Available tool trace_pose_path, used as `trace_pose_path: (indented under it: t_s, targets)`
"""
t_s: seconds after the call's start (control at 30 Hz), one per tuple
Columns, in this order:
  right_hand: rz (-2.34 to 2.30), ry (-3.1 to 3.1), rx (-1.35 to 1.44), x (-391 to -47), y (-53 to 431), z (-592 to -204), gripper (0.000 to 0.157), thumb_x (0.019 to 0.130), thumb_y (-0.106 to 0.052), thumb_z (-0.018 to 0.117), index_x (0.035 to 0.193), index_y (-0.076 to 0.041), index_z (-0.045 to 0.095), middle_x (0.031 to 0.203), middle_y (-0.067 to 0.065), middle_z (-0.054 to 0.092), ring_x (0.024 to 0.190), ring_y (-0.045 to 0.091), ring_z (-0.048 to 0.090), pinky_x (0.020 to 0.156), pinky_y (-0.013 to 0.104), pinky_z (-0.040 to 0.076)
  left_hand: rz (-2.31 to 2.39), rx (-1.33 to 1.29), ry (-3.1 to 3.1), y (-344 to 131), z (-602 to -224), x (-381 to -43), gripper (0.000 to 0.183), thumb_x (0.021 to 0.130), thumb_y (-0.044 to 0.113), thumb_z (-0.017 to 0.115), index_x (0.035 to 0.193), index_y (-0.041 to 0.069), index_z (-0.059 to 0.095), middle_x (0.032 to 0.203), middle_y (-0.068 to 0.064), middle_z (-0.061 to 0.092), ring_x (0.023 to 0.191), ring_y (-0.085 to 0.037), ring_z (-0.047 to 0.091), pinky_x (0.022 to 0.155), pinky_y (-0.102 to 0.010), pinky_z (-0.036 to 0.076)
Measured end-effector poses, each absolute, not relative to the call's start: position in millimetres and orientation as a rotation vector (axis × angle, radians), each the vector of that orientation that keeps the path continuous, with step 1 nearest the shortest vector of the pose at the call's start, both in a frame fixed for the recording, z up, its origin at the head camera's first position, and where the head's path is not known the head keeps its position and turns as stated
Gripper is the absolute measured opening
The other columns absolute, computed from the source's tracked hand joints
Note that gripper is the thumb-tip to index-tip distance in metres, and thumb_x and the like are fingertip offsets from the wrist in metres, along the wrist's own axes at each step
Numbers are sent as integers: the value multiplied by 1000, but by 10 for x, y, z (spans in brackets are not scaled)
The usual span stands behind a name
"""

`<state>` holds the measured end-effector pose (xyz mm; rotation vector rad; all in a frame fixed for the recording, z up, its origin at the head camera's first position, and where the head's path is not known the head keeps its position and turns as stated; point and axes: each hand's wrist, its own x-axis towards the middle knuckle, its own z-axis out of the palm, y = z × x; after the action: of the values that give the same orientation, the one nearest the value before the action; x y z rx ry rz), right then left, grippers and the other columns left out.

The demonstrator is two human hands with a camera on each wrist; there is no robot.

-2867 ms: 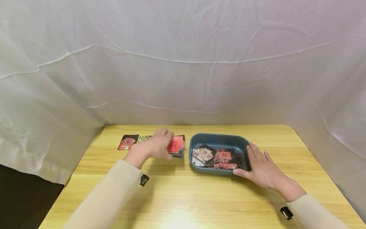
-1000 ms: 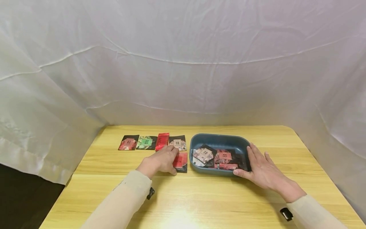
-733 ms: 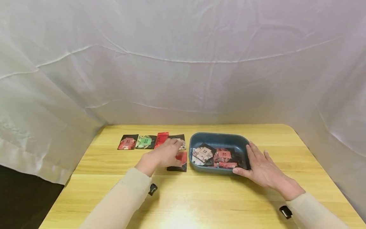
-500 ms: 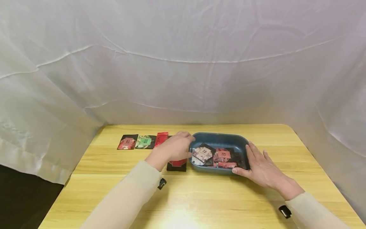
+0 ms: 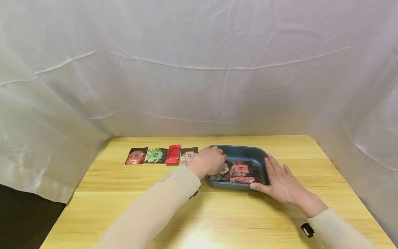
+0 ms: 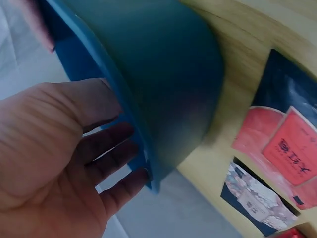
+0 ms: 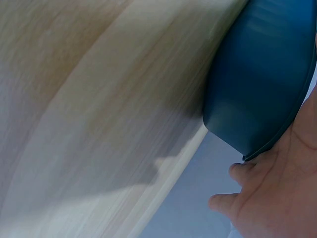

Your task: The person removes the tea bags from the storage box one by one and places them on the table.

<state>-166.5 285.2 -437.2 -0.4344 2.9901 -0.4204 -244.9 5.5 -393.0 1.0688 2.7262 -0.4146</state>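
My left hand [image 5: 210, 161] reaches over the near-left rim of a dark blue plastic bin [image 5: 245, 149]. In the left wrist view its fingers are loosely bent, with gaps between them; their tips pass behind the rim. Below it in the bin lies a sachet with a pale print [image 5: 222, 172], partly covered by the hand. Sachets with red prints [image 5: 239, 168] lie in the middle of the bin. My right hand [image 5: 284, 183] rests against the bin's right end, fingers straight, thumb at the near rim.
Left of the bin stand in a row a black-and-red sachet [image 5: 136, 156], a green-labelled one [image 5: 155, 155], a bright red packet [image 5: 173, 154] and a pale-labelled one [image 5: 188, 155]. A larger red-labelled sachet [image 6: 292, 148] lies nearer me, hidden by my left arm in the head view.
After setting the red-labelled sachet on the table in front of the pale-labelled one, my left hand let go and moved right into the bin. My right hand has stayed at the bin's end.
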Motion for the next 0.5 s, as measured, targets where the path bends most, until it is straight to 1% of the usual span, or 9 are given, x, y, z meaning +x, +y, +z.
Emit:
trace_pose_path:
  t_s: [0.07,0.2,0.37,0.5]
  targets:
    - [-418,2997,-440,-1667,2854,-4375,124,92,-79,58,162,15,14,172,34,7,155,55,22,121,77,13,-446,1070,2715,103,-3947,-2457,42,112,33,52,152,23,57,149,-1,60,135,-20,56,115,-39,49]
    - [-416,3007,-450,-1666,2848,-4386,124,92,-79,58,161,15,15,171,35,8,154,56,23,121,77,14,-465,1029,2681,159,-3967,-2466,42,111,28,54,153,24,56,149,-2,60,134,-21,57,113,-38,51]
    - [-409,3002,-446,-1664,2854,-4397,124,92,-78,58,162,15,14,172,34,6,155,55,22,121,77,13,-460,966,2653,184,-3980,-2472,43,113,33,48,154,25,55,151,-1,59,134,-21,56,115,-36,49]
    - [-402,3008,-443,-1663,2858,-4396,124,92,-78,59,162,15,14,172,34,7,155,55,22,121,77,14,-423,931,2646,197,-3991,-2493,41,113,34,46,151,24,58,151,-2,58,132,-21,55,113,-36,49]
